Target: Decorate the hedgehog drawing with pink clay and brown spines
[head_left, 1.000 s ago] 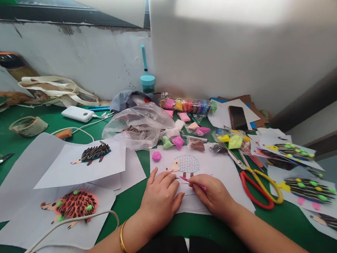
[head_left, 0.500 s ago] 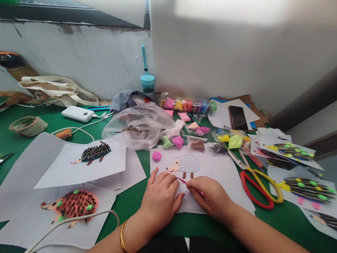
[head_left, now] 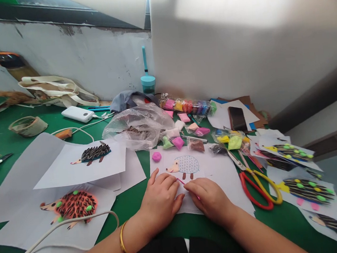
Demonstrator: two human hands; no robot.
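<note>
Pink tool [head_left: 180, 181] was pinched btwn thumb & fingers of R hand [head_left: 211, 200], tip angled down by the L fingertips, low on sheet [head_left: 226, 182], prob. for fine control. L hand [head_left: 160, 199] was laid palm-down there, fingers slightly fanned, prob. to steady things; whether anything was pinned beneath couldn't be told. Hedgehog pic [head_left: 188, 164] was uncovered just beyond both hands, so view wasn't blocked. Pink ball [head_left: 156, 156] was set at far L corner, scissors [head_left: 259, 191] by R edge, apparently for easy reach.
</note>
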